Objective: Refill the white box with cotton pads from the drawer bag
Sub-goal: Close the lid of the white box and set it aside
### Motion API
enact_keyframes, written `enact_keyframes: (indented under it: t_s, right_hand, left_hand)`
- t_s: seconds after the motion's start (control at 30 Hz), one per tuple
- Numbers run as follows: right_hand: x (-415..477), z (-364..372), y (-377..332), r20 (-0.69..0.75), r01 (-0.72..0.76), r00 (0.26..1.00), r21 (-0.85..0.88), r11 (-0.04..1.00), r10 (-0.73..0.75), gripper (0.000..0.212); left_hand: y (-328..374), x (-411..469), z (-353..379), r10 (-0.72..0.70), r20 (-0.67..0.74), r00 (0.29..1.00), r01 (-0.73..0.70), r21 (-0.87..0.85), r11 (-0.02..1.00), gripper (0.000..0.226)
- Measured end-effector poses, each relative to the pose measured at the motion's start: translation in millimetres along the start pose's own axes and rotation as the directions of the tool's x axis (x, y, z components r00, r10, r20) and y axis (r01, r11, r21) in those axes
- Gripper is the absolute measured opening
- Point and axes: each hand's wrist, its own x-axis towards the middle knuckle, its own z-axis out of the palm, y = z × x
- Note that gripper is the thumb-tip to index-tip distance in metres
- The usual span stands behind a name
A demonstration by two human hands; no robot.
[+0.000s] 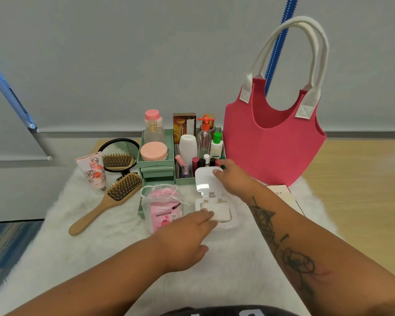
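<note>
Both bare forearms reach forward.
Left hand point(187, 238) lies palm-down, fingers extended; tattooed right hand point(234, 176) pinches with fingertips.

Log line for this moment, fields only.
stage: loading pads | white box: open | right hand: holding lid up | left hand: on cotton pads in box | pad bag: beside box

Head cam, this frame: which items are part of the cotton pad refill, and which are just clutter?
In use:
- white plastic box, flip lid open, cotton pads inside
- clear drawstring bag of pads, in the pulled-out green drawer
- left hand at the pads
- right hand holding the lid

Lying about:
- wooden hairbrush
- round black mirror
- pink felt tote
- floral tube
</note>
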Motion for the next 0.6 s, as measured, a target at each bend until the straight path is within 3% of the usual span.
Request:
enact_keyframes:
  t_s: [0.17,0.33,0.47,0.6]
  right_hand:
    - [-3.2,-3.0,-3.6,-0.05,0.026,0.999,0.088,0.996,-0.022,0.045]
    - [-9.5,-11.7,-7.0,-0.073,0.003,0.997,0.15,0.989,0.008,0.052]
    - [-17.0,-15.5,-4.6,0.137,-0.083,0.988,0.04,0.996,0.077,0.027]
    - [-24.3,-13.4,6.8,0.257,-0.029,0.964,-0.182,0.983,0.075,0.016]
  left_hand:
    - [-10.4,12.0,4.2,-0.059,0.112,0.992,0.055,0.033,0.998,0.061]
    - [-13.5,15.4,8.3,-0.09,0.073,0.993,0.089,0.017,0.996,0.053]
    - [-10.4,12.3,8.7,-0.153,-0.07,0.986,0.149,-0.061,0.987,0.037]
    - [-5.0,9.8,7.8,-0.217,-0.157,0.964,0.197,-0.132,0.971,0.047]
